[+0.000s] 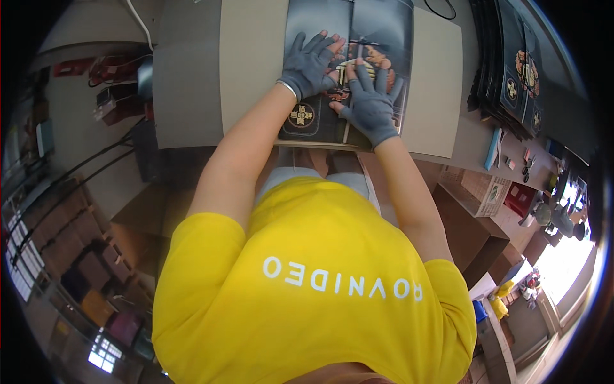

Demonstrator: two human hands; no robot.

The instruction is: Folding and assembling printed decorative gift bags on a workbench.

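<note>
The left hand [310, 69], in a grey glove with bare fingertips, lies palm down on a black printed package [377, 25]. Its fingers are spread, pointing away from the body and to the right, and its thumb goes toward the other hand; the grip is released. The right hand [371, 109], gloved in the same way, is also flattened on the package, somewhat nearer to the body, with fingers fanned forward and thumb turned to the left; this grip is released too. Both forearms come in from the near side and slant toward each other. The package lies on a beige board [435, 83] at the near edge of the grey worktop [185, 83]. Toward the right edge of the worktop stands a stack of similar black packages [527, 70]
</note>
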